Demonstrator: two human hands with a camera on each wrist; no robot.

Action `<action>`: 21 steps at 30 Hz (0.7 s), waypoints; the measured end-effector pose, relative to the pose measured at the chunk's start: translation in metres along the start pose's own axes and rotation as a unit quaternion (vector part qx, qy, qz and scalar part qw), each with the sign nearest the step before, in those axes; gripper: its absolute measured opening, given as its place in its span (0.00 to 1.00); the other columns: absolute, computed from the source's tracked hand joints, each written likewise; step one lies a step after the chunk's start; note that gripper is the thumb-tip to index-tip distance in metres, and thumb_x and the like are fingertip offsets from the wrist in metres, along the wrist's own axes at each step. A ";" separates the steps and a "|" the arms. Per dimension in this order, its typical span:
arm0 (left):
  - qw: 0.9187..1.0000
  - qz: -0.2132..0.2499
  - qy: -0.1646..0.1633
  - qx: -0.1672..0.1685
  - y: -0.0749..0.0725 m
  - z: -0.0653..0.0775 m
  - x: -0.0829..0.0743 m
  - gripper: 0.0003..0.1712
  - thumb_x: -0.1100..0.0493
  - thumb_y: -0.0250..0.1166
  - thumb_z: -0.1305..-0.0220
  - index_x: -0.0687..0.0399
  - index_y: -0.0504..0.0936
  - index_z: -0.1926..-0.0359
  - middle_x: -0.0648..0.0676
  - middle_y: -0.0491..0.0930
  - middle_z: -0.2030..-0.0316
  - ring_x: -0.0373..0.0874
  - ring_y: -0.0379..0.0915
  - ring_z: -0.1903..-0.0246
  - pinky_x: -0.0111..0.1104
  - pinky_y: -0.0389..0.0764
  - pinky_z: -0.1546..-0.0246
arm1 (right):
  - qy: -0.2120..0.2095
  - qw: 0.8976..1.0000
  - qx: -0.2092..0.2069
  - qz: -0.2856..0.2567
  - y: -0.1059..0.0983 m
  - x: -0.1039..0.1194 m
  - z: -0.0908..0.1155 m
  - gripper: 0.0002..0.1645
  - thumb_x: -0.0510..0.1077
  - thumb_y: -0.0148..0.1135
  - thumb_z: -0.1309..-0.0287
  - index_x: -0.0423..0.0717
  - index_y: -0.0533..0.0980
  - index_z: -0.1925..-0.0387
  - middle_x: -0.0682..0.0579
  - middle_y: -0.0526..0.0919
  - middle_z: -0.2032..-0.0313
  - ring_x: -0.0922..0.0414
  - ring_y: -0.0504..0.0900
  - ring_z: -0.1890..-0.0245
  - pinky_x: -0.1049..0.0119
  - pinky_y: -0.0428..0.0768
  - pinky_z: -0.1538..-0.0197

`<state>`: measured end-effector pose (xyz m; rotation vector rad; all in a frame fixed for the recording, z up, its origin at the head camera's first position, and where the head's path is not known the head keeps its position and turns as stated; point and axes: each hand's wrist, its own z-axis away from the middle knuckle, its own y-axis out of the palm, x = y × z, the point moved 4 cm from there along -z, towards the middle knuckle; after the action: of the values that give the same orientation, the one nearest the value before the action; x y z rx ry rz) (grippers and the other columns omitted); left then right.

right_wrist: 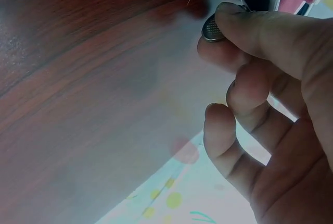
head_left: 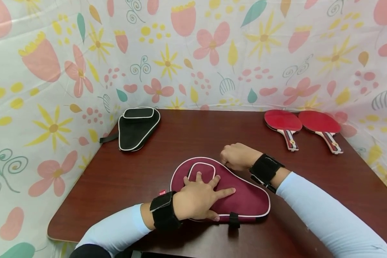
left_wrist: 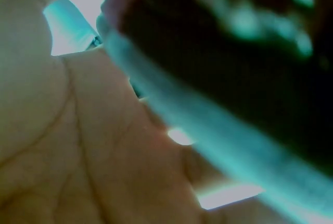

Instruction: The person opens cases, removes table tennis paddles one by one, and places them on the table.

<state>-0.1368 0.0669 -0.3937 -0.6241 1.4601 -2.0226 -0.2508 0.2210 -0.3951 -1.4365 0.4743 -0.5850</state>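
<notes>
A maroon paddle case [head_left: 251, 200] with white piping lies on the table in front of me. My left hand [head_left: 198, 199] rests on top of it, fingers straight and spread over its small front pocket. In the left wrist view the palm [left_wrist: 88, 135] is close beside the case's pale piping [left_wrist: 182, 114], both blurred. At the far edge of the case, my right hand [head_left: 240, 156] pinches a metal zipper pull [right_wrist: 212, 29] between thumb and index finger, the other fingers loosely curled. The head view hides the pull behind that hand.
A black paddle case [head_left: 137, 132] with a strap lies at the table's back left. Two red table tennis paddles [head_left: 283, 121] lie at the back right. A patterned curtain [head_left: 187, 53] hangs along the table's back and sides.
</notes>
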 end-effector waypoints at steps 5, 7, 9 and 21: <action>1.000 -0.007 0.006 -0.007 -0.001 0.000 -0.001 0.53 0.27 0.69 0.45 0.09 0.50 0.23 0.50 0.59 0.23 0.74 0.62 0.32 0.72 0.72 0.50 | 0.009 1.000 0.006 -0.006 0.000 -0.001 0.003 0.27 0.31 0.64 0.43 0.61 0.73 0.89 0.66 0.71 0.82 0.64 0.70 0.79 0.67 0.70 0.75; 1.000 -0.010 0.007 -0.009 -0.001 0.001 -0.001 0.52 0.26 0.69 0.44 0.10 0.51 0.23 0.50 0.60 0.23 0.74 0.63 0.32 0.72 0.72 0.51 | 0.007 1.000 0.004 -0.005 0.001 0.000 0.006 0.26 0.31 0.65 0.43 0.61 0.73 0.89 0.66 0.71 0.81 0.65 0.71 0.79 0.67 0.70 0.76; 1.000 -0.013 0.008 -0.012 -0.001 0.001 -0.002 0.52 0.26 0.68 0.44 0.10 0.51 0.23 0.50 0.60 0.23 0.74 0.64 0.33 0.72 0.73 0.51 | 0.004 1.000 -0.002 -0.005 0.000 0.001 0.010 0.26 0.31 0.65 0.44 0.60 0.73 0.89 0.66 0.71 0.82 0.65 0.70 0.79 0.67 0.70 0.76; 1.000 -0.004 0.000 -0.003 -0.001 0.002 -0.001 0.51 0.26 0.68 0.43 0.09 0.50 0.23 0.49 0.58 0.22 0.73 0.62 0.31 0.72 0.71 0.49 | 0.001 1.000 -0.028 -0.004 0.001 0.009 0.038 0.27 0.31 0.67 0.46 0.61 0.69 0.89 0.67 0.68 0.82 0.66 0.68 0.79 0.67 0.68 0.74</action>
<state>-0.1354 0.0663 -0.3918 -0.6343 1.4668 -2.0250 -0.2202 0.2446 -0.3927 -1.4908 0.4897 -0.5823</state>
